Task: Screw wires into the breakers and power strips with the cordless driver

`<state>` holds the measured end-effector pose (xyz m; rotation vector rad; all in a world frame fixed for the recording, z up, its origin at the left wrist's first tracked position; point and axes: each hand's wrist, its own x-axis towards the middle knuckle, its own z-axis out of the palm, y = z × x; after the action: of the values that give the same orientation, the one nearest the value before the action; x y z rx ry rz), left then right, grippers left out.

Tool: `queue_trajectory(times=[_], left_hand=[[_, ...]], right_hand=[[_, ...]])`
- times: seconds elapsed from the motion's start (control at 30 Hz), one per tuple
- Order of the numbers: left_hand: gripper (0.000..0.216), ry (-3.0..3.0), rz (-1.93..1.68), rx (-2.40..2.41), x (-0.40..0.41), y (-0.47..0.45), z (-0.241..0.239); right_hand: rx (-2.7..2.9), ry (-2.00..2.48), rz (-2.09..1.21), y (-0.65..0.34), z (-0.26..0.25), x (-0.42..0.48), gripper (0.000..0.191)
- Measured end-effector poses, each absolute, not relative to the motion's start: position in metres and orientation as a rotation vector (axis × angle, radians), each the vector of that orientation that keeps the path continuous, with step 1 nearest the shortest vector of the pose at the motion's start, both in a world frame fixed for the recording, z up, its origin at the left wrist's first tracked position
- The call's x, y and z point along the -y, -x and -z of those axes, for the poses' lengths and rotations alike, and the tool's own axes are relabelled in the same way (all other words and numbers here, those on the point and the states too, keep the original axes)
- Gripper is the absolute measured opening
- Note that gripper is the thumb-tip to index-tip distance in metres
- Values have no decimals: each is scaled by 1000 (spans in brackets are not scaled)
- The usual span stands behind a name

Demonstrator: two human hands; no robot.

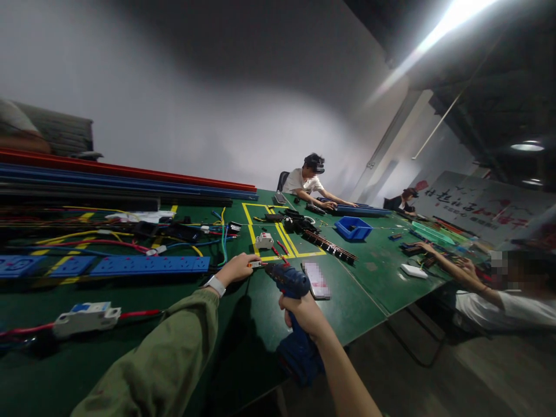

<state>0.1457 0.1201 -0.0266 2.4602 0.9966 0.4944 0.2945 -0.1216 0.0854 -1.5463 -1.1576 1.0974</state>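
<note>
Green sleeve (174, 341): nearest us.
Left hand (237, 269): pinches a small pale part (255, 264).
Right hand (306, 314): grips the drill (293, 281).
Drill tip (270, 269): near that part; could skid (into our hand) if the pinch loosens.

The left forearm (169, 341), in a loose olive-green sleeve, slants from the bottom left up towards the frame's centre, with a pale band around its wrist (223, 278). The left hand (238, 267) points rightward, its fingertips drawn together in a pinch. The right forearm (341, 362), bare, rises leftward from the bottom edge, right of centre. The right hand (306, 315) curls in a firm grip, lower than the left, near it but apart.
</note>
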Motion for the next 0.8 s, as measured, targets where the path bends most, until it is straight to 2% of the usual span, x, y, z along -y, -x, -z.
queue_trajectory(times=[0.8], left_hand=[[58, -2439, -470, -965, -118, -146, 22]], right_hand=[[1150, 1595, -1150, -295, -89, 118, 16]])
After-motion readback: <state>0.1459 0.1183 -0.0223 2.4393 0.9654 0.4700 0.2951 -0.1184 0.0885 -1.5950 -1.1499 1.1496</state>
